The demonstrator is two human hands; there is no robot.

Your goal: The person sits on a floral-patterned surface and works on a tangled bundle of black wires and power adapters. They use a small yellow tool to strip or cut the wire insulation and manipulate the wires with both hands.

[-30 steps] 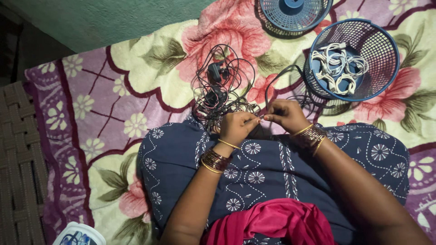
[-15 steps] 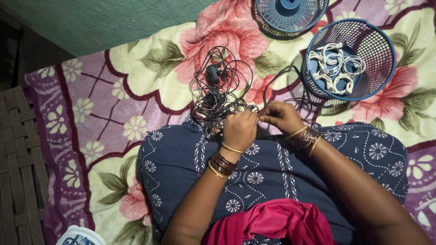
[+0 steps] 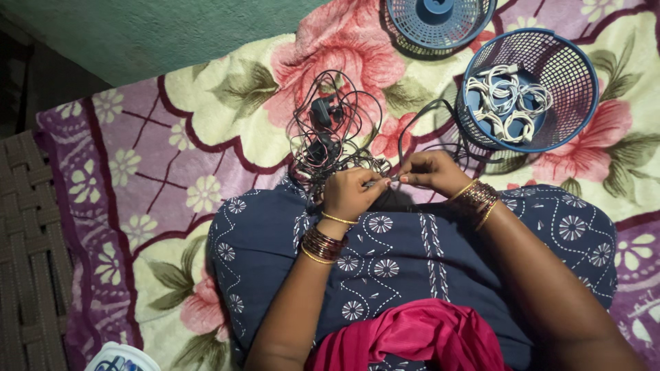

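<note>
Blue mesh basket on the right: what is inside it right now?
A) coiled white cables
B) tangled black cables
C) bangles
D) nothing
A: the blue mesh basket holds coiled white cables, while the tangled black cables lie on the floral blanket in front of both hands.

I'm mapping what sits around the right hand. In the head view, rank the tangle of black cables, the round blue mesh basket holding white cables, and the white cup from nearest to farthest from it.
1. Tangle of black cables: just up-left of the right hand.
2. Round blue mesh basket: up-right, holding white cables.
3. White cup: far bottom-left corner.
</note>
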